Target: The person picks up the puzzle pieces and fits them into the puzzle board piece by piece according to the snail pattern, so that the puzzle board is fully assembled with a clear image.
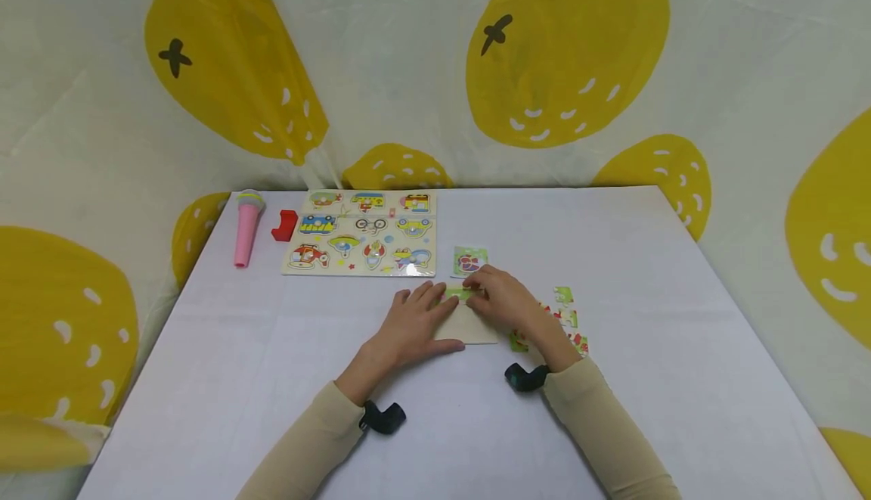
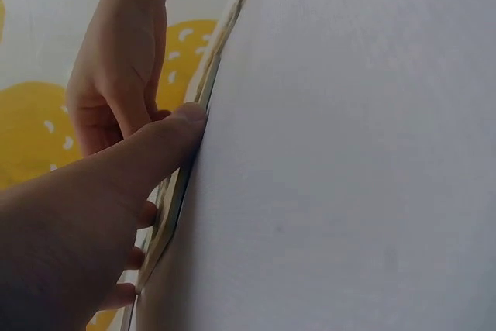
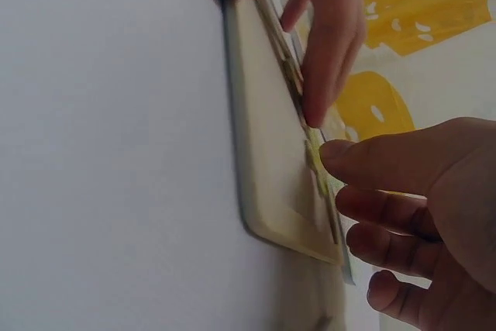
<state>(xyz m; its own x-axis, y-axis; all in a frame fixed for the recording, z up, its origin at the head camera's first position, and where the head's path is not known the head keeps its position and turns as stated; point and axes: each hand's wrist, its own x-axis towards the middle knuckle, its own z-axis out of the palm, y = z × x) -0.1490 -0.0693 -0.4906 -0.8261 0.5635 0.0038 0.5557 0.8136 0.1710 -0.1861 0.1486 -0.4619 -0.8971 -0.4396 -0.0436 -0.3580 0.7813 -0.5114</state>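
A small pale wooden puzzle board lies in front of me, with green puzzle pieces along its far side. My left hand rests spread over the board's left part. Its thumb lies along the near edge, and a fingertip touches the green row. At the far right, my right hand has thumb and index finger at a green puzzle piece, which they seem to pinch; the other fingers are curled. Loose red, green and white puzzle pieces lie right of the board, partly behind the right forearm.
A green picture card lies just beyond the board. Farther back on the left are a vehicle peg puzzle, a red block and a pink toy microphone. A patterned curtain stands behind the white table.
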